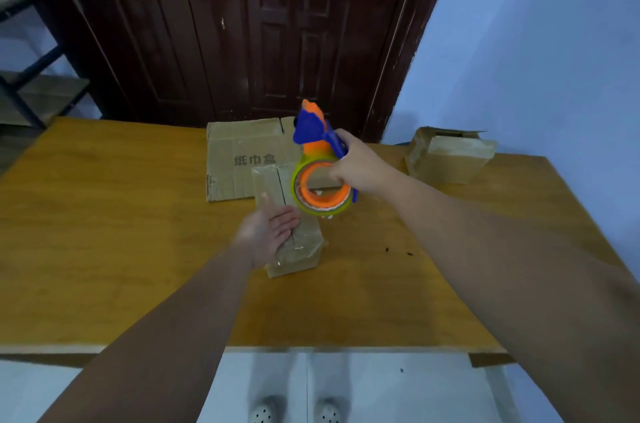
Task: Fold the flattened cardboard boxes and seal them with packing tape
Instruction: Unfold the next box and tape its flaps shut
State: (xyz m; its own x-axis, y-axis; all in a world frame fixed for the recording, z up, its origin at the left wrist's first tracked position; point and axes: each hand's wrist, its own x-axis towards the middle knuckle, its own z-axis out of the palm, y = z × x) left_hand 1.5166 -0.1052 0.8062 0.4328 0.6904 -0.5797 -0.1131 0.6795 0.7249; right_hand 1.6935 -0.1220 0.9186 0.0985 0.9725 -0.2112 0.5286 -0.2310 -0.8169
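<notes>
cardboard box (301,249) lies under the flat left grip (270,232), right grip (356,168) clamping the tape dispenser (313,145).

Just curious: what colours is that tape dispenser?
The tape dispenser is blue and orange with a yellow-green rim; head view.

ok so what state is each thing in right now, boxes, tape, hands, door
left hand: open, fingers straight, resting on the middle box
right hand: gripping the tape dispenser
tape dispenser: lifted off the table, nose pointing up
middle box: folded up, flaps closed, clear tape over its near end
flattened cardboard: lying flat, not folded
right box: folded up, taped
door: shut
</notes>
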